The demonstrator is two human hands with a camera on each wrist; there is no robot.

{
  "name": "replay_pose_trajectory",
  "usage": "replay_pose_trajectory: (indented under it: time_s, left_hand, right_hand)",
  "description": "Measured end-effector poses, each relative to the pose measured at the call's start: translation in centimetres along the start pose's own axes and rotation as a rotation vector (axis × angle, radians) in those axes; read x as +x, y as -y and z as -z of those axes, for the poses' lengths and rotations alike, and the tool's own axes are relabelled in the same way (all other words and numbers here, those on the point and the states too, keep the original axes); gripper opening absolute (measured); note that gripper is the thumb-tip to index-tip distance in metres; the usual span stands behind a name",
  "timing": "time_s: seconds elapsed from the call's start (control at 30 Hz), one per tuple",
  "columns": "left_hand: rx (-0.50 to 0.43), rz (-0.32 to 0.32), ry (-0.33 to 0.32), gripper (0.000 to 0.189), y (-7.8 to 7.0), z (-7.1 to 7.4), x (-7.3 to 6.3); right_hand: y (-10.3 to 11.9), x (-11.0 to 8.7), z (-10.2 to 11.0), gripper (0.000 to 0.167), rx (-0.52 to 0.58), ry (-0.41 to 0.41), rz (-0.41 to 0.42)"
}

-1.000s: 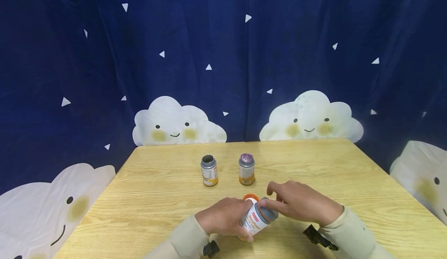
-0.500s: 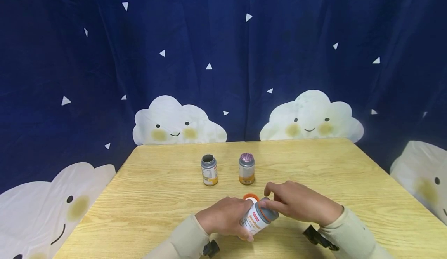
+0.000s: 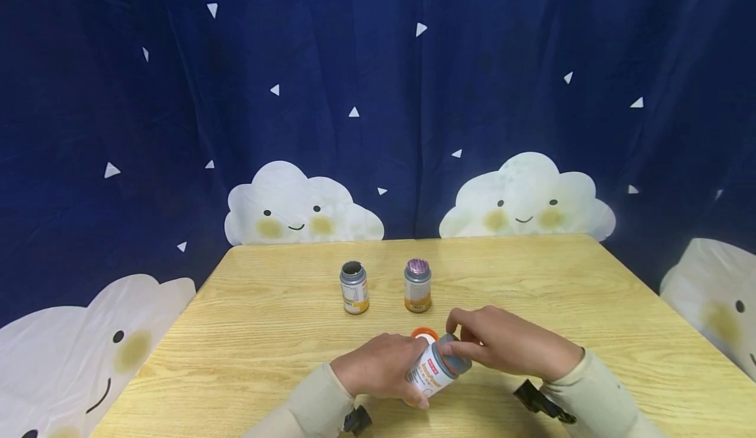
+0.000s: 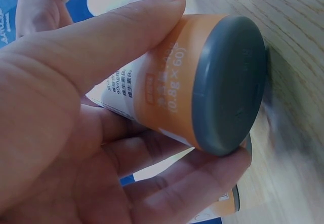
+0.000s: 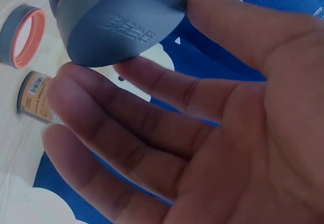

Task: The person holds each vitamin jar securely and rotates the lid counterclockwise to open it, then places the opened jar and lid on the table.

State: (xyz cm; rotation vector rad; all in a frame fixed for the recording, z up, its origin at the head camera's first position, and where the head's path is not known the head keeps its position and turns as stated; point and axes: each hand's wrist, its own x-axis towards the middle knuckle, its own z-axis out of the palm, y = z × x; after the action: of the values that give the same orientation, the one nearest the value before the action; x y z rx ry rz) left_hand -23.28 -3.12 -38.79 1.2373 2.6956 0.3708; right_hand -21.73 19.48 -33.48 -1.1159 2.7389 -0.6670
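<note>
A white, grey and orange supplement bottle (image 3: 426, 375) lies tilted in my left hand (image 3: 378, 366), its capped end pointing right and up. In the left wrist view my thumb and fingers wrap its orange label, and the grey base (image 4: 230, 87) faces the table. My right hand (image 3: 510, 343) pinches the grey screw cap (image 3: 458, 360) between thumb and fingertips. The right wrist view shows embossed marks on the cap's top and an orange ring at its edge. Just behind the bottle, a loose cap (image 3: 424, 331) with an orange rim lies inside up.
Two similar bottles stand farther back on the wooden table (image 3: 266, 333). The left bottle (image 3: 354, 297) has an open, dark mouth; purple foil covers the mouth of the right bottle (image 3: 417, 297). A dark blue curtain (image 3: 378, 96) hangs beyond the table's far edge.
The held bottle's label has turned slightly, and my right fingertips have shifted a little leftward on the cap. Both hands stay in nearly the same place.
</note>
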Motion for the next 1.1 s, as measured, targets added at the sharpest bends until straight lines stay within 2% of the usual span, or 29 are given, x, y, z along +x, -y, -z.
replay_pose_trajectory:
  time_s: [0.17,0.3,0.73,0.9,1.1]
  left_hand:
    - [0.008,0.003,-0.004,0.05,-0.03,0.02,0.0]
    - [0.025,-0.001,-0.01,0.049,-0.11,0.03,-0.05]
    - [-0.006,0.018,0.001,0.049,-0.1,0.04,0.05]
    - [0.015,0.008,-0.007,0.05,-0.12,0.02,-0.04]
    - [-0.028,0.019,0.004,0.051,-0.08,0.07,0.02]
  right_hand:
    - [-0.13,-0.18,0.38,0.024,0.033,0.027,0.069]
    - [-0.15,-0.24,0.52,0.022,0.032,0.027,0.086]
    - [0.12,-0.27,0.79,0.028,0.047,0.04,0.048]
    - [0.14,-0.31,0.63,0.037,0.022,-0.002,0.013]
    - [0.24,-0.04,0.06,0.041,-0.036,-0.058,-0.059]
